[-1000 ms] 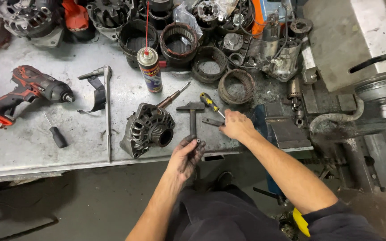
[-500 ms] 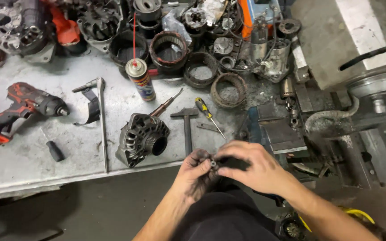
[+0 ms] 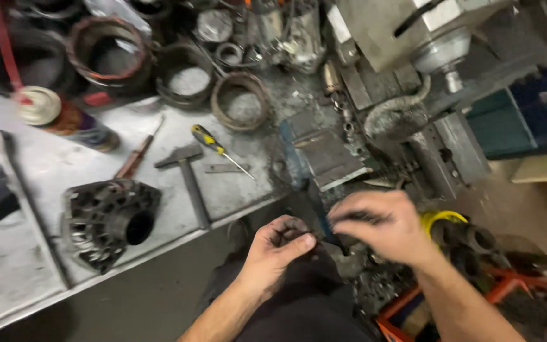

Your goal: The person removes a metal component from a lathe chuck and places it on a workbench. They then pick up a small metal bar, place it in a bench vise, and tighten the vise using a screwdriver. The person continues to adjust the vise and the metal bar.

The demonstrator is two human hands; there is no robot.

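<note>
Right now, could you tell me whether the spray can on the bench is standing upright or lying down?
Lying down: the spray can rests on its side on the metal bench.

Bare bench (image 3: pixel 45 171) between hammer (image 3: pixel 188 174) and housing (image 3: pixel 106 218)

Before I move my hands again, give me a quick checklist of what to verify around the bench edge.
1. Left hand closed on something small: cannot tell, the piece is hidden in the fingers.
2. Right hand grip: cannot tell, it is blurred.
3. Both hands off the bench, over the lap: ok.
4. Alternator housing resting on the bench, near its front edge: ok.
5. Hammer lying flat, head away from the edge: ok.
6. Yellow-handled screwdriver lying flat, apart from the hands: ok.
</note>
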